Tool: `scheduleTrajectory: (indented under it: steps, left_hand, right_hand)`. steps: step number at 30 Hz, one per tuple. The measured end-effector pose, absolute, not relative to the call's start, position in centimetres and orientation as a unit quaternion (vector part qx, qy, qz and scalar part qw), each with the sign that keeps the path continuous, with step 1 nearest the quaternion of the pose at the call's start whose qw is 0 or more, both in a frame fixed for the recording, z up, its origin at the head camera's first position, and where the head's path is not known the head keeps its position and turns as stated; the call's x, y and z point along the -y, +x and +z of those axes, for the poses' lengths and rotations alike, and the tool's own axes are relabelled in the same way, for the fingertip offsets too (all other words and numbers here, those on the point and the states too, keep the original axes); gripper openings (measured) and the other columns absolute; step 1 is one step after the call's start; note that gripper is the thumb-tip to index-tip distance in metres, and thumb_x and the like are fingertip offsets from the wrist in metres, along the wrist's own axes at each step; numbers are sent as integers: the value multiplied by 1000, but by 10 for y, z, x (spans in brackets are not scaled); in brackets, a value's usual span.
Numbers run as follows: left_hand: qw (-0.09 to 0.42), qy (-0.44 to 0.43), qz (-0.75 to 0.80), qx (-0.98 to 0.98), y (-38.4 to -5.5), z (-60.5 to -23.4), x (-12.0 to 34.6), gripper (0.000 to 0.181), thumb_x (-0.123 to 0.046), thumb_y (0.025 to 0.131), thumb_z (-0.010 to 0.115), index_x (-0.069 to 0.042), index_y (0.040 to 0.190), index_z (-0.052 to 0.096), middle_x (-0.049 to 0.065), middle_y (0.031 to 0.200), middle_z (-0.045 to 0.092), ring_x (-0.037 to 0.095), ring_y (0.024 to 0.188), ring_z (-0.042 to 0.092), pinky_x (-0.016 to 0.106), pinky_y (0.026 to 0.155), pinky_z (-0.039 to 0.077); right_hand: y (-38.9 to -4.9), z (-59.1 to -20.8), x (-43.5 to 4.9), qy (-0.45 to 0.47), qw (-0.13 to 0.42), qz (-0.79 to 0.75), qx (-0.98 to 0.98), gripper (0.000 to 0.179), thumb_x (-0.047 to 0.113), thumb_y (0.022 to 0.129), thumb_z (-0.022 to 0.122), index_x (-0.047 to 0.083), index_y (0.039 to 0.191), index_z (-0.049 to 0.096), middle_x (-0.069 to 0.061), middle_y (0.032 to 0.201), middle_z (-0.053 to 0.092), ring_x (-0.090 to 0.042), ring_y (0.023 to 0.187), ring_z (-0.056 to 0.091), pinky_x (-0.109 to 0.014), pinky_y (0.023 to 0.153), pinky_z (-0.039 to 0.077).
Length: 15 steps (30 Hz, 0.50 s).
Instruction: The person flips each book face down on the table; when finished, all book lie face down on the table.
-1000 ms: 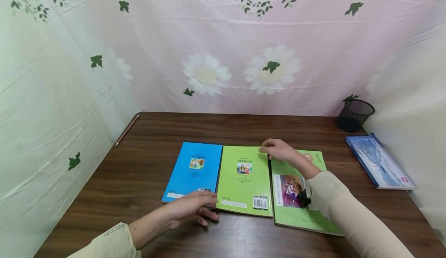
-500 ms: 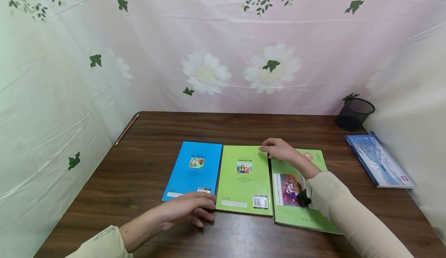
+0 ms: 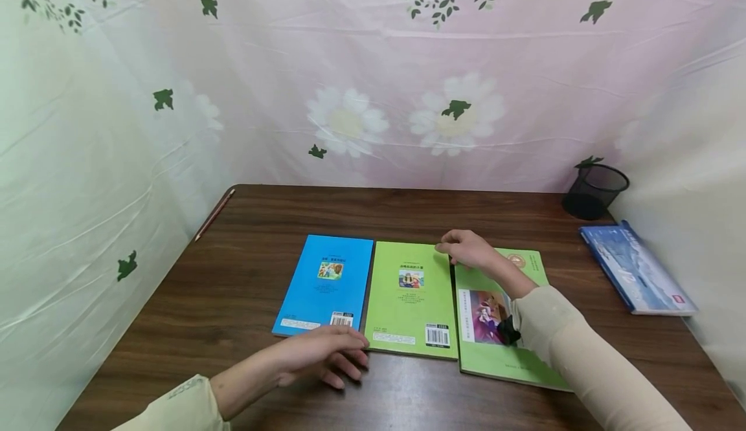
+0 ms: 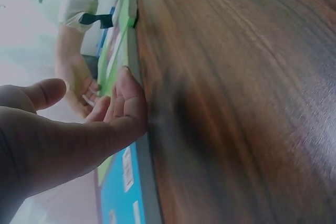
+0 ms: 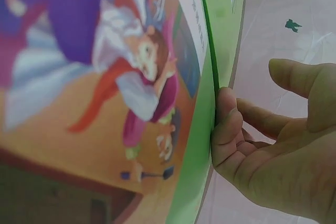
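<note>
Three books lie side by side: a blue book [image 3: 335, 288], a light green book [image 3: 408, 301] in the middle, and a green book with a picture panel [image 3: 524, 366] at the right. My left hand [image 3: 323, 353] is at the lower edges of the blue and light green books, its fingers loosely bent; the left wrist view shows the fingertips [image 4: 126, 74] right by the books' edges. My right hand [image 3: 469, 250] reaches over the picture book to the light green book's upper right corner. In the right wrist view its bent fingers [image 5: 228, 124] touch at the seam between the two green books, thumb raised.
On the dark wooden table [image 3: 262, 224], a pencil [image 3: 214, 214] lies along the left edge. A black mesh pen holder [image 3: 594, 191] stands at the back right, and another blue book [image 3: 638, 272] lies near the right edge. Printed cloth [image 3: 384, 49] hangs around the table.
My left hand has drawn slightly left and then come back right, a little lower, showing more of the blue book's barcode. The right hand and the books stay in place.
</note>
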<state>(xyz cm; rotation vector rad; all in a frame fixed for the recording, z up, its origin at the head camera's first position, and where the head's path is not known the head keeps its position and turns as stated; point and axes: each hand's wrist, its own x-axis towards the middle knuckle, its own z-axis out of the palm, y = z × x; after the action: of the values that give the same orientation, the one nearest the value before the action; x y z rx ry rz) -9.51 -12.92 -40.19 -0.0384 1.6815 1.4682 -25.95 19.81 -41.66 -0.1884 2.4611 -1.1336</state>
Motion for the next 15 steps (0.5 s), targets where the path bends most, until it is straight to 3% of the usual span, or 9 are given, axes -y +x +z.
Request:
scheduleTrajectory:
  steps: [9,15]
  left_hand:
    - [495,8,576,-650,-94,-416,122,43,-37,101,53,-3,128,57,6,107,71,12,89,70,28,73,58]
    - [499,8,577,-646,-95,-418,119,43,-37,101,53,-3,128,56,6,107,71,12,89,69,28,73,57]
  right_hand:
    - [-260,-419,-200,-71,208,-368,-904,53,37,103,52,0,141,51,-20,131,60,-24,96,63,-39,81,51]
    - [-261,-418,-202,-57,209,-366,-905,50,35,103,52,0,139,53,-12,104,63,-22,78,56,-34,66,44]
